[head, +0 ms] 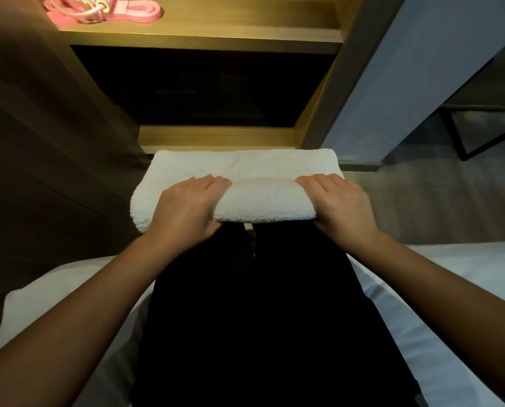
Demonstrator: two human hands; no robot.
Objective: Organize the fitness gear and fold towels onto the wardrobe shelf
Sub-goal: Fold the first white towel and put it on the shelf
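Observation:
A white folded towel (245,171) lies across my knees in front of the wardrobe. My left hand (186,204) grips its near folded edge on the left, fingers on top and thumb underneath. My right hand (338,205) holds the same edge on the right in the same way. Between the hands the towel's near layer bulges up into a rounded fold. Pink fitness gear (98,8), a band and a skipping rope with pale cord, lies on the lit wooden wardrobe shelf (216,39) at the top left.
Below the shelf is a dark open compartment (204,86), with a wooden ledge (216,138) just behind the towel. I sit on a white bed (451,274) with dark trousers. A pale wall panel (406,77) and a black metal frame (480,133) stand right.

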